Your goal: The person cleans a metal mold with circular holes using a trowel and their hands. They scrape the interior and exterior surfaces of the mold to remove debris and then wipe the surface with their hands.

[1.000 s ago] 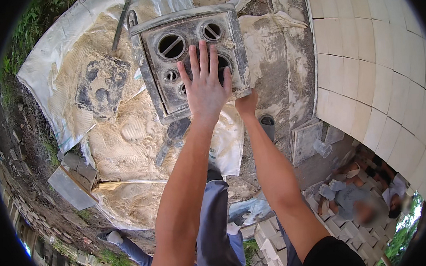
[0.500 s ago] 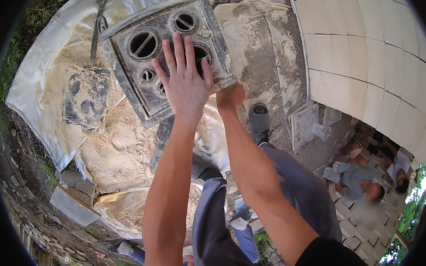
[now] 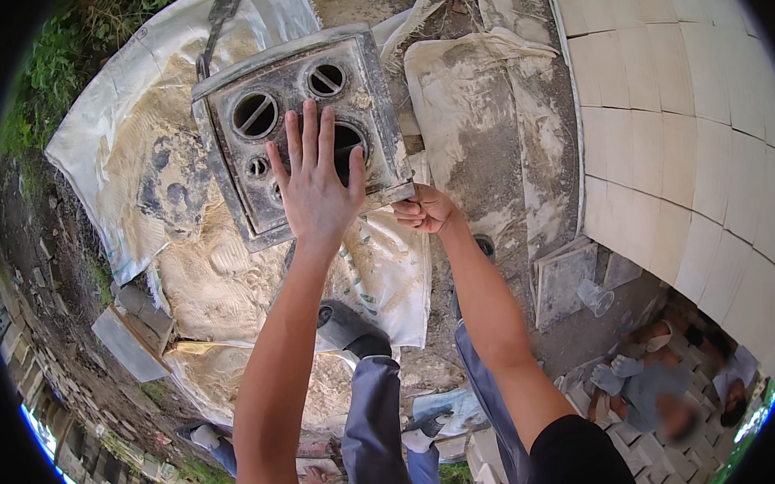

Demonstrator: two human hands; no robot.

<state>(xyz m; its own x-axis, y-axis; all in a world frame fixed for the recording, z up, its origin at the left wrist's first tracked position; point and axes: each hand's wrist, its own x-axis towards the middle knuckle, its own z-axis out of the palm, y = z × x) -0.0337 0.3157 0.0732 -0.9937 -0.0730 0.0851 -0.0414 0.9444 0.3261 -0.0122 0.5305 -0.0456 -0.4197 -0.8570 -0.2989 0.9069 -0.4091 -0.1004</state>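
Observation:
A grey, dust-covered box-shaped metal mould (image 3: pixel 226 176) is held up in front of me, tilted. Its face has several round holes, some crossed by bars. My left hand (image 3: pixel 319 189) lies flat against that face, fingers spread, thumb beside the large hole. Curled at the mould's lower right corner is my right hand (image 3: pixel 427 209); its fingers are bent round the edge there, and the exact grip is partly hidden. The underside of the mould cannot be seen.
Pale powder covers a white plastic sheet (image 3: pixel 224 294) below, with a dark imprint (image 3: pixel 174 183) at left. A metal bar (image 3: pixel 218 27) lies behind the mould. Pale blocks (image 3: pixel 660 96) are stacked at right. A person in gloves (image 3: pixel 654 394) is at lower right; another's foot shows below.
The mould and both hands sit lower in view and slightly left. My right hand has turned, showing its curled fingers. My left foot has come forward, while the right is now mostly behind my arm.

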